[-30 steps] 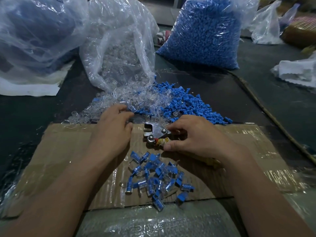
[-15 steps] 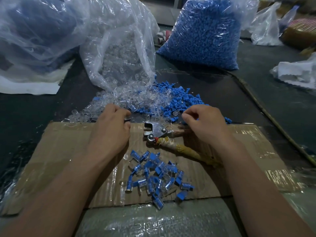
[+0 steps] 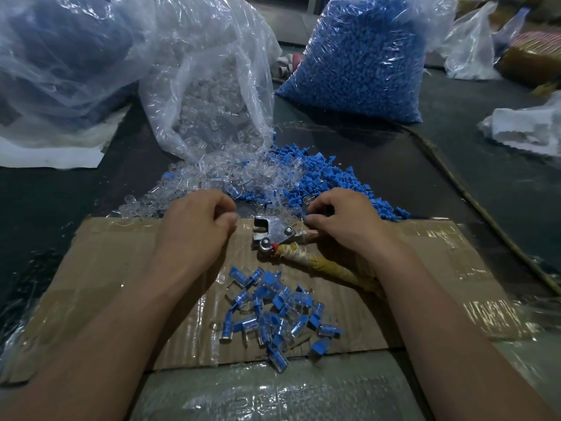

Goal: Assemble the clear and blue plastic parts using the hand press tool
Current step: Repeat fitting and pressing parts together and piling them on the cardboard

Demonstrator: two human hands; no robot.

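The hand press tool (image 3: 274, 233) lies on the cardboard sheet (image 3: 100, 268), its metal head between my hands and its tape-wrapped handle (image 3: 328, 268) running under my right wrist. My left hand (image 3: 197, 229) sits at the edge of the clear parts pile (image 3: 212, 177), thumb pinched against curled fingers on a small clear part that is mostly hidden. My right hand (image 3: 346, 220) is curled at the edge of the loose blue parts pile (image 3: 331, 180), fingertips pinching a small blue part, barely visible. A heap of assembled clear-and-blue pieces (image 3: 273, 311) lies in front of me.
An open bag of clear parts (image 3: 209, 86) spills toward the cardboard. A full bag of blue parts (image 3: 361, 56) stands behind right. More plastic bags lie far left (image 3: 60, 56) and far right (image 3: 522, 129). A cord (image 3: 473, 202) runs diagonally on the right.
My right hand let go of the tool handle and reached to the blue pile, then curled back a little. My left hand closed its fingers at the clear pile.
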